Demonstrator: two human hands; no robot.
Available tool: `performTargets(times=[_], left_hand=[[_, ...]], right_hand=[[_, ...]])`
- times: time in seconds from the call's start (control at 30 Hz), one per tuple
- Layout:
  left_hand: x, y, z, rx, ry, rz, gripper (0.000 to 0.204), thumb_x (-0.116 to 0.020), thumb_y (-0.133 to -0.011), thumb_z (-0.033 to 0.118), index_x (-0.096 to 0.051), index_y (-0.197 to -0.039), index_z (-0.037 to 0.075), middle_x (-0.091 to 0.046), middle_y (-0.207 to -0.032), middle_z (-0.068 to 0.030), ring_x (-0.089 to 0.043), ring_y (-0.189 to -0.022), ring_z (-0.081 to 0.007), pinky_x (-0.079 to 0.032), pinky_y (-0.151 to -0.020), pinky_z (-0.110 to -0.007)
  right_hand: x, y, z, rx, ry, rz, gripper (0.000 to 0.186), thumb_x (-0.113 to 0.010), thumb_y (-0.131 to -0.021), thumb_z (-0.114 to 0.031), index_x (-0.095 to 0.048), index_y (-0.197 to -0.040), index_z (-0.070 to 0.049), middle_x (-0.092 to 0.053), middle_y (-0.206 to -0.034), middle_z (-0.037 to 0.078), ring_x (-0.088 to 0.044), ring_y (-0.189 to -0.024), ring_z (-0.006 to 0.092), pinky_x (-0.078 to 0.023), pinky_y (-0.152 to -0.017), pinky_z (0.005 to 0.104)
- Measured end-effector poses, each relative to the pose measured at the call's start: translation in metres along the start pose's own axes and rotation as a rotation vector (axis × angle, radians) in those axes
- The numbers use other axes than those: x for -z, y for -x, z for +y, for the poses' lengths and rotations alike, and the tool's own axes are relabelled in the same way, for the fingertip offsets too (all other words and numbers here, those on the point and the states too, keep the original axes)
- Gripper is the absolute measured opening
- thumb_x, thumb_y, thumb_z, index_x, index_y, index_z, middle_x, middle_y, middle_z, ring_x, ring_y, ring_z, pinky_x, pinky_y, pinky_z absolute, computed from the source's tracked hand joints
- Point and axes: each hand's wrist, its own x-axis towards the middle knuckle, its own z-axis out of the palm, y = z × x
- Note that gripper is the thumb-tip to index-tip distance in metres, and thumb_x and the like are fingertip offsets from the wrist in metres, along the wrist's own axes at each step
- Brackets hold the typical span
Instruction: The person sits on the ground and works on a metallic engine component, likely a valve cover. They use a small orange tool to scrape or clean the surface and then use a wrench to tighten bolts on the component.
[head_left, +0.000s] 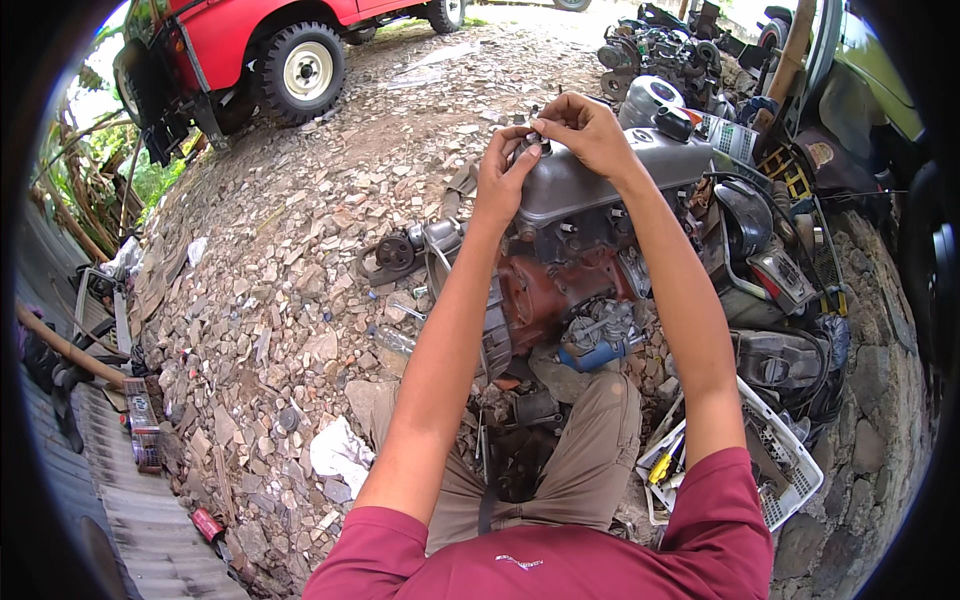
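Observation:
Both hands meet above the left end of a grey engine valve cover [620, 170]. My left hand [503, 168] is closed in a pinch, thumb and fingertips around a small metal part [537, 141]. From above, my right hand [588, 135] pinches at the same part, its thumb and forefinger close to my left fingertips. The part is too small and too covered by fingers to name its kind. Below the cover stands the engine block [545, 295], rusty red-brown, with a grey and blue carburetor-like part [603, 335] in front of it.
A white plastic crate [800, 480] with tools, among them a yellow-handled one [661, 467], stands at my right. Engine parts [665, 55] are heaped at the back right. A red vehicle [240, 45] is parked far left. A white cloth [340, 452] lies on the gravel [290, 260].

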Motion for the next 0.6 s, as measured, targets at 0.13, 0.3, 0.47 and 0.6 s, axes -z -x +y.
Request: performTargets(times=[0.13, 0.3, 0.47, 0.6], left_hand=[[0.000, 0.000, -0.001, 0.015, 0.042, 0.017, 0.035, -0.067, -0.096, 0.015, -0.054, -0.125, 0.000, -0.063, -0.115, -0.0094, -0.059, -0.107, -0.0130, -0.045, -0.094, -0.026], [0.001, 0.000, 0.000, 0.024, 0.023, 0.016, 0.034, -0.066, -0.096, 0.013, -0.055, -0.125, 0.000, -0.063, -0.116, -0.0096, -0.059, -0.108, -0.0131, -0.045, -0.094, -0.026], [0.001, 0.001, 0.004, 0.021, 0.045, 0.018, 0.034, -0.066, -0.096, 0.012, -0.054, -0.125, 0.000, -0.063, -0.116, -0.0104, -0.059, -0.107, -0.0135, -0.047, -0.095, -0.027], [-0.004, 0.002, 0.006, 0.026, 0.044, 0.019, 0.034, -0.066, -0.096, 0.012, -0.054, -0.125, -0.001, -0.063, -0.116, -0.0112, -0.060, -0.107, -0.0139, -0.047, -0.094, -0.027]], right_hand=[[-0.005, 0.007, -0.003, -0.050, 0.132, 0.051, 0.024, -0.078, -0.091, -0.020, -0.075, -0.105, -0.001, -0.073, -0.093, 0.002, -0.064, -0.084, 0.0078, -0.052, -0.077, 0.0242], [-0.003, 0.006, 0.000, -0.031, 0.088, 0.091, 0.030, -0.080, -0.089, -0.027, -0.076, -0.104, -0.001, -0.074, -0.092, 0.004, -0.064, -0.086, 0.0092, -0.051, -0.078, 0.0270], [-0.001, 0.006, -0.002, -0.048, 0.217, 0.025, 0.032, -0.078, -0.090, -0.030, -0.076, -0.107, -0.003, -0.073, -0.092, 0.004, -0.062, -0.085, 0.0096, -0.050, -0.078, 0.0269], [0.004, 0.002, 0.007, -0.045, 0.073, 0.023, 0.033, -0.080, -0.088, -0.032, -0.076, -0.103, -0.002, -0.073, -0.093, 0.005, -0.062, -0.084, 0.0103, -0.051, -0.079, 0.0276]])
